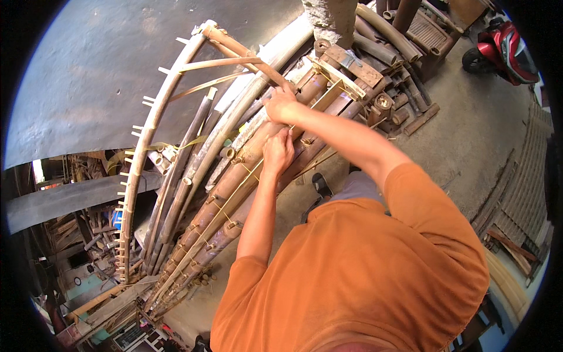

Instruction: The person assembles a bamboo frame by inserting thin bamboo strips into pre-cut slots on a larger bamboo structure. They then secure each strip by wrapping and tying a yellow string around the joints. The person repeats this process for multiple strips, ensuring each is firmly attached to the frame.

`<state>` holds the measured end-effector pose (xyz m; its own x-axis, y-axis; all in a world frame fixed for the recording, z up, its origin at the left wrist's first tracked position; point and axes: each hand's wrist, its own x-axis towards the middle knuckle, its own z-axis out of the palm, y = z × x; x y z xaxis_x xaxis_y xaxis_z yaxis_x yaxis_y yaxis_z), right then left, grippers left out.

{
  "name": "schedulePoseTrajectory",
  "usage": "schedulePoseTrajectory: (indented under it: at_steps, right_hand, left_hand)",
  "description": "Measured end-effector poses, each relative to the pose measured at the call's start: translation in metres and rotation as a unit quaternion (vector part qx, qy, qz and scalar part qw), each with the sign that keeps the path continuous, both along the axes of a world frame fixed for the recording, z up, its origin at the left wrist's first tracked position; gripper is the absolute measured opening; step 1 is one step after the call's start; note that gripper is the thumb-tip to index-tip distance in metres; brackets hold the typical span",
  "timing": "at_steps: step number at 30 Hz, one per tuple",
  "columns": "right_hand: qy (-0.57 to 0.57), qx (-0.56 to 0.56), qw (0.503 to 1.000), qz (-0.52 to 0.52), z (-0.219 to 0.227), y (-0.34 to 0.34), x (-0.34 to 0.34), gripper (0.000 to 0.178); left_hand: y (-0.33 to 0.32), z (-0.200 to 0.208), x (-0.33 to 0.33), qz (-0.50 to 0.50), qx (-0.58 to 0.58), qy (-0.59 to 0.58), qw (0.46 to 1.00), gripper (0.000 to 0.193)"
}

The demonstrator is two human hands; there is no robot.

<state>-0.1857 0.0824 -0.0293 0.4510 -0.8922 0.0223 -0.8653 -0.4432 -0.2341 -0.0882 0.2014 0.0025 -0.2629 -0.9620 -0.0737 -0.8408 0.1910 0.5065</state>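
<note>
Long brown bamboo tubes [243, 170] with short pegs along them lie slantwise before me, side by side. My right hand [281, 106] is closed low over the upper part of these tubes, beside the end of a brown bamboo pole [249, 53]. Just nearer to me, my left hand [278, 151] is closed against the same tube, fingers bent together. Whatever either hand pinches is hidden by the fingers. Light bamboo strips [336, 94] form a small frame across the tubes' far end.
A curved bamboo frame [141, 146] with several pegs stands at left, by a grey wall [105, 76]. Cut bamboo lengths [387, 41] are piled at the back around a pale post [331, 20]. A red motorbike [513, 53] is at far right on the concrete floor [451, 126].
</note>
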Motion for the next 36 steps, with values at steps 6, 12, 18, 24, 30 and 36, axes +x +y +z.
schedulePoseTrajectory:
  at_steps: [6,12,18,24,30,36]
  right_hand:
    - [-0.378,0.433,0.81,0.117,0.137,0.071,-0.037,0.043]
    - [-0.289,0.097,0.942,0.142,-0.032,0.198,-0.08,0.05]
    - [-0.269,0.163,0.934,0.169,-0.015,0.2,-0.095,0.043]
    - [-0.431,0.151,0.884,0.099,0.005,0.193,-0.133,0.038]
    - [-0.719,0.342,0.45,-0.406,-0.071,0.147,-0.2,0.032]
    - [-0.802,-0.02,0.562,-0.201,0.028,0.097,-0.16,0.02]
  left_hand:
    - [0.007,-0.08,0.056,-0.006,-0.079,0.078,0.994,0.029]
    - [-0.001,-0.018,0.014,0.016,-0.043,0.099,0.994,0.023]
    - [-0.132,0.011,0.02,0.217,0.003,0.291,0.932,0.027]
    - [-0.171,-0.073,0.032,0.08,0.023,-0.191,0.978,0.033]
    - [-0.103,0.003,-0.112,-0.039,0.085,0.054,0.994,0.033]
    - [-0.068,-0.004,-0.184,0.127,0.0,-0.066,0.99,0.028]
